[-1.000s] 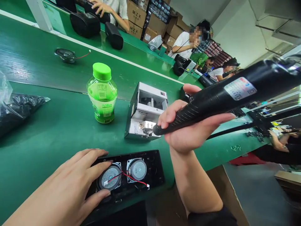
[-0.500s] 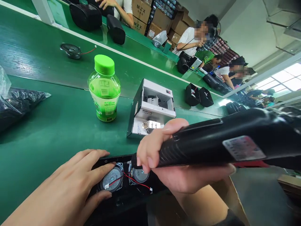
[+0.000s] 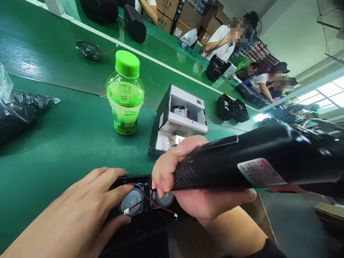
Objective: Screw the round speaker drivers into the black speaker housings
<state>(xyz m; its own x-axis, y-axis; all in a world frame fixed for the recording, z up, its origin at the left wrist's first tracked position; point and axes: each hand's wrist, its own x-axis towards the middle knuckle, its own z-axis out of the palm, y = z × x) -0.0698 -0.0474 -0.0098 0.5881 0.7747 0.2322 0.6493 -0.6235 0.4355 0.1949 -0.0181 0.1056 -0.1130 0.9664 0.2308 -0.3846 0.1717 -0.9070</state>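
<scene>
My right hand [image 3: 188, 175] is wrapped round a black electric screwdriver [image 3: 220, 166], a label on its side. Its tip points left, at the gap between two round grey speakers, the left one [image 3: 132, 202] and the right one [image 3: 165, 199], which sit in a black housing [image 3: 142, 225]. Red and black wires with white plugs lie across them. My left hand [image 3: 83, 204] rests on the left end of the housing, its fingers and thumb spread around the left speaker and gripping the housing's edges.
Beyond the housing stand a grey-white WEIXIN machine [image 3: 182, 118] and a green bottle [image 3: 125, 95]. A bag of dark parts [image 3: 24, 111] lies at left, a loose speaker [image 3: 88, 50] farther back. People sit across the green bench [image 3: 67, 139].
The view has shifted slightly, so the bottle and machine appear a little farther right. The screwdriver has tilted slightly, its tip still between the speakers. My left hand keeps its place on the housing.
</scene>
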